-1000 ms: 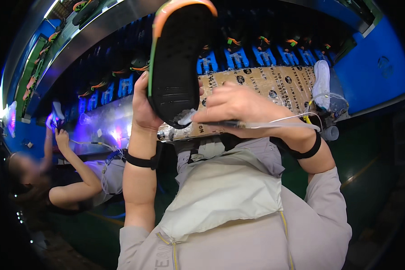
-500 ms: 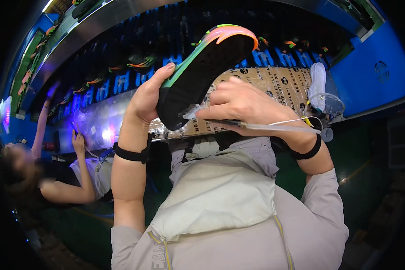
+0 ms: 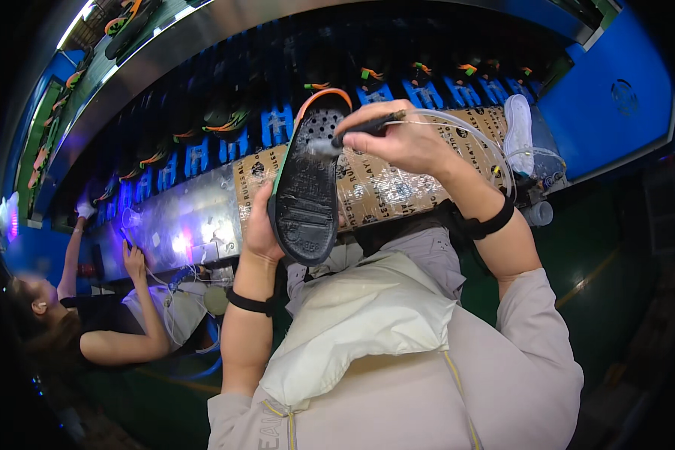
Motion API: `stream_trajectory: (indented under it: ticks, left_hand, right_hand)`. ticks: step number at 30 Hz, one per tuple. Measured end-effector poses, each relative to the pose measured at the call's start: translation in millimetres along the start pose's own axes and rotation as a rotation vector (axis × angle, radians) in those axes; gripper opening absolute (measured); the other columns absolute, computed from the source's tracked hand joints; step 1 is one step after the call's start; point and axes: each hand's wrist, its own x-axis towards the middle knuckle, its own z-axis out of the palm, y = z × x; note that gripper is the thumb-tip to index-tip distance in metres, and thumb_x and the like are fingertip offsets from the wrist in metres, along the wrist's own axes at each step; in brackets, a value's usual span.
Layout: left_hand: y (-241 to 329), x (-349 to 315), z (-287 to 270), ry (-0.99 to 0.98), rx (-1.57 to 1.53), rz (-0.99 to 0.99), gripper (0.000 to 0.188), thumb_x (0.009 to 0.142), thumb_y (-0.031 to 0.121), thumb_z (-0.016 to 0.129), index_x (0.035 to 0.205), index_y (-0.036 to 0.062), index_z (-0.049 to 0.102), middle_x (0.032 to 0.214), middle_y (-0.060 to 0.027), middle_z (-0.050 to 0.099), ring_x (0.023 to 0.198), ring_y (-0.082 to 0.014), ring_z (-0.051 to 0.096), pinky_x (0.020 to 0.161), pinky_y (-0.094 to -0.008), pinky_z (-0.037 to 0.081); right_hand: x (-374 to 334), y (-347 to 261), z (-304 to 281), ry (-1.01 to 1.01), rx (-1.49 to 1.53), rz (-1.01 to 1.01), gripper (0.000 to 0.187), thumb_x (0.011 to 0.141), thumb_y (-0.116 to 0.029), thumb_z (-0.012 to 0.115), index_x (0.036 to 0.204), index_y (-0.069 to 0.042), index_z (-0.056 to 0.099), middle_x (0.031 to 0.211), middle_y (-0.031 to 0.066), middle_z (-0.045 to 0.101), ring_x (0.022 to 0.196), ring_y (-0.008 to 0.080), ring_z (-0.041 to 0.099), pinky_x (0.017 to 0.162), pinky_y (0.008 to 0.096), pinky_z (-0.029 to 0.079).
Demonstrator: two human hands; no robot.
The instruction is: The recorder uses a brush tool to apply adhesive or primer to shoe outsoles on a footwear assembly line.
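My left hand [image 3: 259, 229] grips a shoe sole [image 3: 306, 201] by its left edge near the heel, its fingers partly hidden behind it. The sole stands tilted, its black, wet-looking inner face toward me, with small holes at the toe end and an orange and green rim. In my right hand [image 3: 412, 145] is a dark-handled brush [image 3: 369, 129]. Its whitish bristles touch the sole below the holes. From the handle's end a clear tube [image 3: 476, 130] curves down to the right, past my wrist.
Cardboard under clear film [image 3: 405, 176] covers the bench before me. A white shoe-shaped piece [image 3: 518, 139] lies at its right end. Behind runs a row of blue holders [image 3: 277, 126] with dark shoe parts. At the left, a co-worker's hand [image 3: 134, 262] is over the metal bench.
The sole has turned so its inner face shows and has come lower. My right hand has moved up from the heel end with the brush, toward the toe end.
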Motion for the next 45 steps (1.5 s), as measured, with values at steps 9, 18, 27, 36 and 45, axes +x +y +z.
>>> stream_trajectory:
  ticks: [9, 18, 27, 36, 45]
  left_hand:
    - [-20, -2, -23, 0.109, -0.181, 0.197, 0.07, 0.11, 0.052, 0.02, 0.147, 0.0018, 0.051, 0.135, -0.02, 0.066, 0.123, -0.0352, 0.066, 0.107, -0.0551, 0.053]
    - [-25, -39, -75, 0.296, -0.367, 0.383, 0.093, 0.102, 0.073, 0.013, 0.153, 0.0016, 0.045, 0.136, -0.0302, 0.058, 0.12, -0.0435, 0.061, 0.097, -0.0577, 0.053]
    - [25, -84, -18, 0.044, -0.182, 0.402, 0.088, 0.098, 0.061, 0.05, 0.159, 0.0003, 0.034, 0.139, -0.038, 0.054, 0.115, -0.0516, 0.065, 0.087, -0.06, 0.059]
    - [301, -35, 85, -0.097, -0.254, 0.966, 0.088, 0.106, 0.065, 0.038, 0.162, -0.0015, 0.025, 0.162, -0.0374, 0.026, 0.149, -0.0561, 0.029, 0.116, -0.0616, 0.042]
    - [323, -9, 81, 1.207, 1.174, 1.113, 0.028, 0.103, 0.017, 0.057, 0.115, -0.004, 0.071, 0.097, -0.0171, 0.076, 0.085, -0.0279, 0.076, 0.076, -0.0395, 0.06]
  right_hand:
    - [-37, 8, 70, -0.108, -0.461, -0.503, 0.041, 0.082, -0.008, 0.079, 0.121, -0.007, 0.072, 0.081, 0.0101, 0.062, 0.075, 0.0302, 0.064, 0.067, 0.0439, 0.051]
    - [-50, -28, 26, 0.004, 0.005, -0.088, 0.029, 0.09, -0.003, 0.074, 0.119, 0.002, 0.074, 0.094, 0.0141, 0.072, 0.08, 0.0228, 0.066, 0.073, 0.0333, 0.052]
    - [-50, 35, -22, 0.284, 0.117, -0.004, 0.034, 0.094, -0.017, 0.073, 0.119, 0.006, 0.072, 0.097, 0.0082, 0.068, 0.084, 0.015, 0.059, 0.075, 0.0286, 0.046]
    - [27, 24, -38, 0.171, 0.162, 0.085, 0.031, 0.093, -0.012, 0.075, 0.119, 0.004, 0.074, 0.098, 0.0098, 0.071, 0.083, 0.0158, 0.062, 0.076, 0.0286, 0.049]
    - [27, 12, -62, 0.094, 0.186, 0.318, 0.032, 0.095, -0.015, 0.076, 0.121, 0.002, 0.074, 0.107, 0.0104, 0.074, 0.093, 0.016, 0.068, 0.084, 0.029, 0.054]
